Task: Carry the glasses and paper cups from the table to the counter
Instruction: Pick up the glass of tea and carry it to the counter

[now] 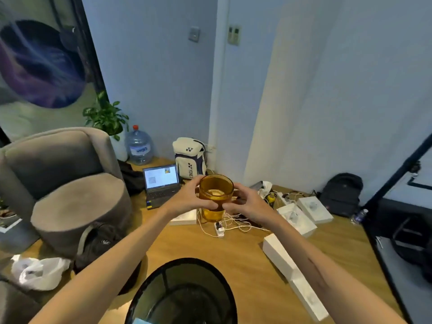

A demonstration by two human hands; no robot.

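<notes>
Nearest the lens, a black mesh bin (pixel 184 293) gapes at the bottom edge, with two bare forearms reaching out above it. Beyond it, held upright in mid-air between both hands, is an amber glass (pixel 216 197), with something pale showing inside it. Left hand (pixel 187 198) curls round the glass's left side, right hand (pixel 243 204) wraps its right side, the fingers of both closed against the wall. Below the glass, on the wooden floor (pixel 245 258), lies a white power strip (pixel 219 229) in a tangle of white cables, with flat white boxes (pixel 297 219) to its right and one long white box (pixel 294 274) closer in. An open laptop (pixel 161 183) with a lit screen sits to the left, beside a grey armchair (pixel 63 183). Against the pale blue wall stand a white sports backpack (pixel 190 161), a large water bottle (pixel 139 146) and a potted plant (pixel 107 118). A black backpack (pixel 342 194) rests farther right.
</notes>
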